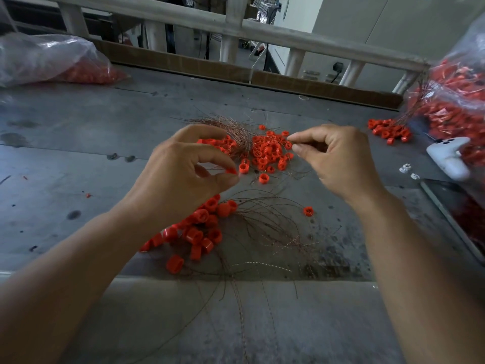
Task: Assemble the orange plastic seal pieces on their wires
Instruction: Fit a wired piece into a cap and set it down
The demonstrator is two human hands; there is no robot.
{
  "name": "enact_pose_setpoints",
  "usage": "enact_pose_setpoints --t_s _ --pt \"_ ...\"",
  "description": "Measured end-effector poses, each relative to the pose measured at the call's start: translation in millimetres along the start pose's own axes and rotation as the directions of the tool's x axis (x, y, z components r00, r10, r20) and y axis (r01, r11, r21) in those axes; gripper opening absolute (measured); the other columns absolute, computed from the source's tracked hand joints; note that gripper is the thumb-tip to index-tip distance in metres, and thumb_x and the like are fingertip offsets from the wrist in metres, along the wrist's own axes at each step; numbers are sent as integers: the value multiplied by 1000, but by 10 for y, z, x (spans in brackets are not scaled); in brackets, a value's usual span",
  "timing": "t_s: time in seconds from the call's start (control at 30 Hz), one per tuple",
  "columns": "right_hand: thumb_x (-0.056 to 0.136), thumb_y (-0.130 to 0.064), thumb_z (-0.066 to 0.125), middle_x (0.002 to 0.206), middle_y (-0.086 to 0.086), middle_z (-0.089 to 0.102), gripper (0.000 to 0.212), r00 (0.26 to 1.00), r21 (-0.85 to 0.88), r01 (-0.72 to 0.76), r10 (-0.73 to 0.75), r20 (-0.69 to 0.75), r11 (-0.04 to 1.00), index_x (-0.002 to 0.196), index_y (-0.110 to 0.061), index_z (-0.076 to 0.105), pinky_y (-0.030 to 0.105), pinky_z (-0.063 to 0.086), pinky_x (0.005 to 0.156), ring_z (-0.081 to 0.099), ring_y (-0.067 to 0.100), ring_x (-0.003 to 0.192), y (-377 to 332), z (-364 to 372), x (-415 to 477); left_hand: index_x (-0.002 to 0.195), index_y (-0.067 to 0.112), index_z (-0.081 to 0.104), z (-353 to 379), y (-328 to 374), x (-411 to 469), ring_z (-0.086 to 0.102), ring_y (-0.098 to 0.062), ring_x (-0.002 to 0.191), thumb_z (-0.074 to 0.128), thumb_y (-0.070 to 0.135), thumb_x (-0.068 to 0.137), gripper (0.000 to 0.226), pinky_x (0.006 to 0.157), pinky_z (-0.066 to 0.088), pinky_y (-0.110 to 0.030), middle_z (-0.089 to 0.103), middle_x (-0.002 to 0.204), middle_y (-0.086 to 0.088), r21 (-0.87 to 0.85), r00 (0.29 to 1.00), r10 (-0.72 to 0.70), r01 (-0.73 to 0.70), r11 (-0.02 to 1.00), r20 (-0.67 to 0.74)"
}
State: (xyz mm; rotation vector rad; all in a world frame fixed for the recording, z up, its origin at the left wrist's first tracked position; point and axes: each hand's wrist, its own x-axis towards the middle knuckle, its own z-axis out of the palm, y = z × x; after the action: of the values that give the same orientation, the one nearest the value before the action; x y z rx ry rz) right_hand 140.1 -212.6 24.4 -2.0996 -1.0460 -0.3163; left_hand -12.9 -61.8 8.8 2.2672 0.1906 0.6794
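Left grip [183, 166] in pinch on orange piece [231, 171], right grip [338, 158] on wire [288, 138].

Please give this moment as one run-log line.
left hand: pinches orange seal piece | right hand: pinching, held thing unclear | loose seal pile: beyond hands | wired seals: nearer the person

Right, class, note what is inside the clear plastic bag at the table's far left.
Orange seal pieces show through the clear plastic bag, heaped at its right end. The crumpled, glaring film hides whatever else lies in it.
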Motion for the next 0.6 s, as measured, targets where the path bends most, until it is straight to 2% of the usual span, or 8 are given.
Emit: enact_pose_setpoints --t_s 0.07,0.17,0.33,0.47,0.6 --pt "80 -7 67 87 -12 61 19 1000 13 -1 1 22 1000 98 -10 71 2 44 75 57 -7 77 -19 4 -12 75 39 63 17 -25 8 59 7 77 70 31 69 11 68 42 0 51 105 25 31 1000 17 -17 999 2" --pt "80 -7 67 87 -13 61 19 999 37 -5 3 47 999 98 -10 70 1 43 75 57 -9 79 -49 5 -26 82 24 70 31 -61 18 58 13 80 73 15 72 15 70 41 2 57 91 24 30 1000 17 -17 999 -9" --pt "78 -6 69 81 -17 60 26 994 61 -19 12 111 998 103 -13 69 4 45 75 59 -5 76 -94 -9 -49 83 16 73 38 -48 4 56 8 88 73 11 73 11 72 41 1 62 85 19 56 999 32 -31 998 -18" --pt "77 -5 70 80 -15 61 28 977 100 55 -74 198 993 104 -14 67 9 48 75 63 4 76 -190 44 -103 85 11 74 47 -16 -9 59 5 83 75 11 72 13 72 39 3 60 80 19 73 999 42 -41 996 -8" --pt "78 -7 70 80 -18 58 20 959 135 147 -174 224 980 97 -9 70 5 45 74 57 -10 70 -269 131 -150 85 11 74 62 -1 -15 60 2 80 75 11 71 14 74 40 1 60 80 18 79 998 59 -60 995 20"
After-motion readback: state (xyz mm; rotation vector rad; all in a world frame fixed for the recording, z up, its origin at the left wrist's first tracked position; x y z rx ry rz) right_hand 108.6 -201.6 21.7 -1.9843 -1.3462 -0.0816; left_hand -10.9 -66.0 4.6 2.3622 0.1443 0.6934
